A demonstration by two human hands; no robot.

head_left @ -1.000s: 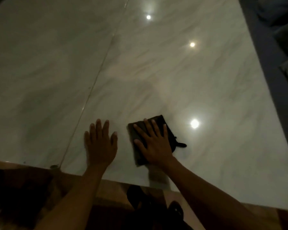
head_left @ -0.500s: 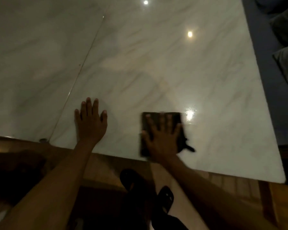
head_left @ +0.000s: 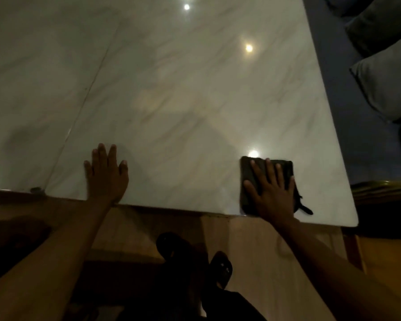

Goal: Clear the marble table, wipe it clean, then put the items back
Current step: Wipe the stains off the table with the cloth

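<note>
Resting flat on the marble table (head_left: 195, 100), near its front edge and just right of a thin seam in the slab: left hand (head_left: 107, 174), palm down, fingers straight and close together, thumb out to the right, holding nothing. Further right, bare veined stone with three round light reflections, the nearest glowing just above the cloth. Pressed flat onto a dark folded cloth (head_left: 266, 184) near the table's front right corner: right hand (head_left: 272, 193), fingers spread and straight, palm covering most of the fabric. Touching the marble all along its underside, the cloth's near edge level with the table's front rim; a small dark tab or strap poking out from its lower right corner. Below the table edge, a wooden floor with two dark sandals (head_left: 195, 258) between the forearms. Off the table's right side, well apart from the hands, grey cushions (head_left: 387, 84) on dim blue seating.
</note>
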